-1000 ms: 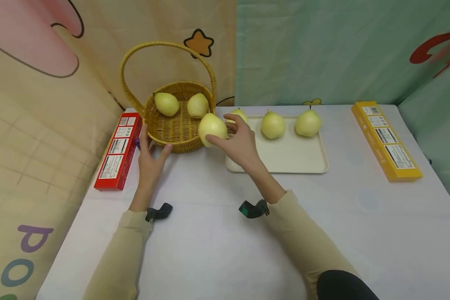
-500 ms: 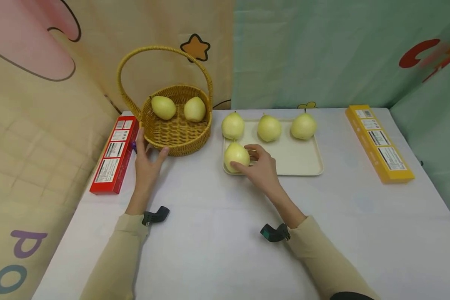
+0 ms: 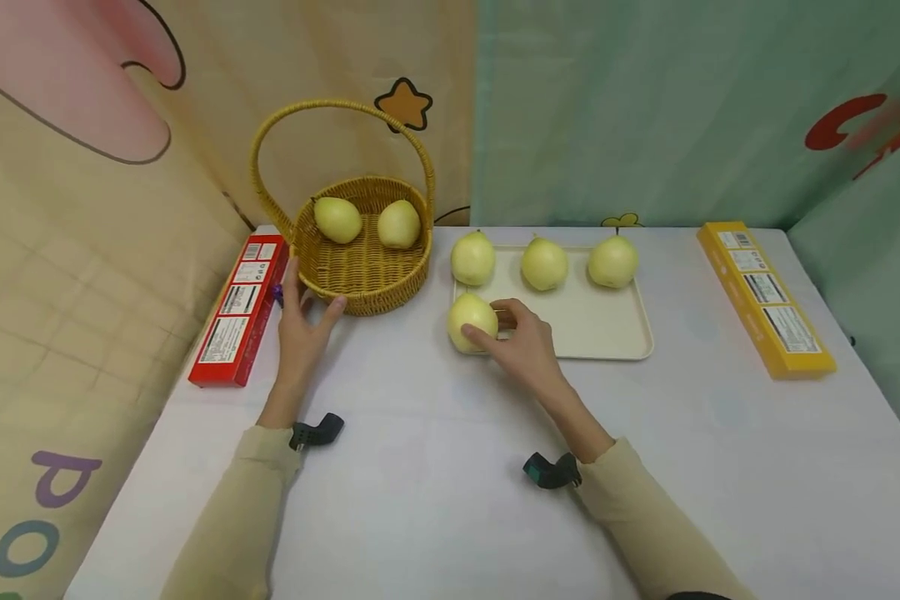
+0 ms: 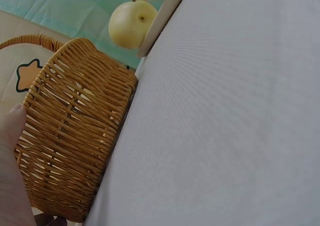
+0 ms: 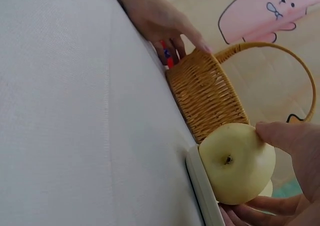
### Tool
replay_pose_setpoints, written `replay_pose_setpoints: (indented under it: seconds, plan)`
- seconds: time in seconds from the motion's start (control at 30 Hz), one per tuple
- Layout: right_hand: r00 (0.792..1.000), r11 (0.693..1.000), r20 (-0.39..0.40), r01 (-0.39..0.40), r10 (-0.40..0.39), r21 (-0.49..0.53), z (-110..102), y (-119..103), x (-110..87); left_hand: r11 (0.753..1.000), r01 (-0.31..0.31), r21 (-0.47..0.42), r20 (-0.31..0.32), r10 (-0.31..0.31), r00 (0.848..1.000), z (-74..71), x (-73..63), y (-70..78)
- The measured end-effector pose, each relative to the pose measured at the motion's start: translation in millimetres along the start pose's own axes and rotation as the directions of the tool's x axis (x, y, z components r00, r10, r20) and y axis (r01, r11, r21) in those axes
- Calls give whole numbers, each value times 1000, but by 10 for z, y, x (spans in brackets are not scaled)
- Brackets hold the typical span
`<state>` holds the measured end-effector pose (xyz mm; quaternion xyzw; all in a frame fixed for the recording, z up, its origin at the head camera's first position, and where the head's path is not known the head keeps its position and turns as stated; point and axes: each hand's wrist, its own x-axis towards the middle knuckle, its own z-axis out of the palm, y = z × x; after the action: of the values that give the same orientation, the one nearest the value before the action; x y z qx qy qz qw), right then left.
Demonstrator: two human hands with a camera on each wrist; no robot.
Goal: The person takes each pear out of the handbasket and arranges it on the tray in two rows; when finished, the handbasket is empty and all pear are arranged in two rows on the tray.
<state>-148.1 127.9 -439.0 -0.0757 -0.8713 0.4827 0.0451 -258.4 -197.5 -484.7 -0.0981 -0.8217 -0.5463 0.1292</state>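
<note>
A pale yellow-green pear (image 3: 472,322) sits at the front left corner of the cream tray (image 3: 600,340). My right hand (image 3: 528,346) holds it, thumb in front and fingers around its right side, as the right wrist view also shows. My left hand (image 3: 302,337) rests against the front left of the wicker basket (image 3: 375,296), thumb spread toward the rim and fingers along the outside. Inside the basket lie two pears, one at left (image 3: 337,220) and one at right (image 3: 399,224). Three more pears stand along the tray's back, including the middle one (image 3: 544,264).
A red box (image 3: 238,312) lies left of the basket, close to my left hand. Far to the right is a yellow box (image 3: 765,300). The basket's tall handle (image 3: 341,104) arches above it. Printed curtains (image 3: 630,108) hang behind the white table (image 3: 420,500).
One second ago my right hand held the pear by the basket's right rim. It has since moved right and toward me, to the tray's front left corner. My left hand stays at the basket.
</note>
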Motion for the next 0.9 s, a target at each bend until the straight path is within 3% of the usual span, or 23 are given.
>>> replay_pose_setpoints:
  seconds: [0.2, 0.5, 0.73, 0.9]
  plan:
    - [1000, 1000, 19, -2, 2, 6, -32, 50, -21, 1000, 18, 19, 1, -18, 1000, -8, -99, -52]
    - [995, 997, -70, 76, -74, 32, -126, 27, 27, 1000, -21, 8, 7, 21, 1000, 1, 31, -2]
    - [993, 994, -80, 92, -86, 67, -113, -72, 47, 999, -33, 4, -1, 33, 999, -23, 35, -19]
    - [985, 984, -102, 150, -140, 96, -105, -192, 113, 1000, -29, 7, -6, 29, 1000, -17, 44, -46]
